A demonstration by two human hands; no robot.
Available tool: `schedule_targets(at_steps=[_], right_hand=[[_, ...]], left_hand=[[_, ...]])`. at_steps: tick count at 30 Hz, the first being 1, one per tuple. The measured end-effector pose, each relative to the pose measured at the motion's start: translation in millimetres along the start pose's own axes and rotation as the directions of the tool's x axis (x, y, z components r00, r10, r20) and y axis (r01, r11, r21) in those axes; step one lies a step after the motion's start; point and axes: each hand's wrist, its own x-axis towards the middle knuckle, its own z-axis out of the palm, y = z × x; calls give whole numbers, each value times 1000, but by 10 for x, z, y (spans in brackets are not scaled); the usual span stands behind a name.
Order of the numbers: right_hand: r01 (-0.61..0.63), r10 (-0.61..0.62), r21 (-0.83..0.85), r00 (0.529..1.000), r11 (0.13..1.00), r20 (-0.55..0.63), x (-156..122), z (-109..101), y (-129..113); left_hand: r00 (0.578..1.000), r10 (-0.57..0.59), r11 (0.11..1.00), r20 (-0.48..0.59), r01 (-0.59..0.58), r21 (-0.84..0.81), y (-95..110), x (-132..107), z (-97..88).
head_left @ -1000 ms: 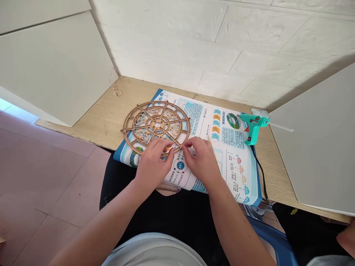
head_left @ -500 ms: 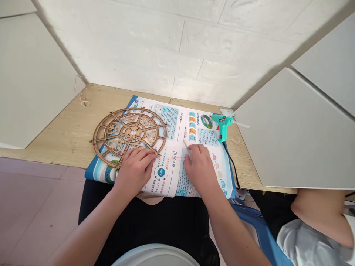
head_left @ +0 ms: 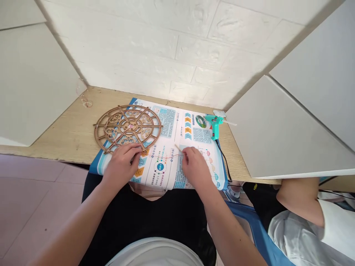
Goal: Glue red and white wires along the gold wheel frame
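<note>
**Item 1, at my hands.** A laser-cut fretwork wheel of thin brown wood [head_left: 130,126] lies flat at the left of the bench [head_left: 69,140], partly on a large printed blue-and-white sheet [head_left: 177,125] and partly over the bare bench. My left hand [head_left: 120,164] sits at the wheel's near rim, its fingers [head_left: 133,149] curved over the edge and touching it; I cannot tell whether they are pinching or only resting. My right hand [head_left: 195,168] lies on the sheet toward the near edge of the bench, its fingers [head_left: 188,153] curled beside a thin wooden stick [head_left: 179,149]. I cannot tell how firmly they hold it. A fine red thread [head_left: 166,157] appears to run across the sheet between my hands.

**Item 2, at the right.** A teal hot glue gun [head_left: 213,125] stands upright at the sheet's far right corner, its black cord [head_left: 223,159] trailing toward the bench's near edge.

**Item 3, surroundings.** White panels [head_left: 313,122] flank a brick-pattern wall [head_left: 155,44]. A loose thread loop [head_left: 87,103] lies at the bench's far left. A co-worker's arm [head_left: 299,195] shows at lower right.

**Risks.** Too much pressure at the rim could crack the slender fretwork. A sharp tug on the thread could snap it or drag the wheel. A snagged cord could topple the glue gun onto the sheet.
</note>
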Motion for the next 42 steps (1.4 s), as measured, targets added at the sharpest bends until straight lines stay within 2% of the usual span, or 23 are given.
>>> schedule_targets(at_steps=[3,6,9,12,15,20,23,28,33,37,42], right_hand=[[-52,52,-21,998,998,-37,84,-38,16],[-32,33,14,999,999,-33,194,-67,-124],[75,-84,111,994,991,76,314,-34,-400],[153,-190,195,963,969,192,432,83,-672],[175,-228,231,947,957,226,509,229,-822],[174,-234,292,955,941,184,502,387,-845],[191,-244,343,962,920,119,450,426,-850],[259,-284,416,959,872,-2,376,476,-907],[323,-343,439,939,838,-37,374,522,-939],[359,-387,456,921,814,-34,408,514,-937],[410,-458,485,889,773,-21,472,491,-948]], left_hand=[[993,-73,996,-94,78,48,73,-88,-30],[978,-144,985,-154,156,70,156,-186,-40],[974,-194,977,-116,202,61,229,-228,-27],[961,-263,962,-81,268,47,285,-194,11],[940,-333,942,-69,335,19,315,-143,65],[900,-429,902,-79,423,-86,303,-142,130],[866,-494,860,-76,473,-190,305,-154,85],[784,-621,725,-29,560,-401,322,-124,-103],[722,-691,576,42,584,-572,257,-87,-188],[708,-702,515,72,575,-635,208,-94,-180],[716,-696,510,59,551,-661,205,-150,-140]])
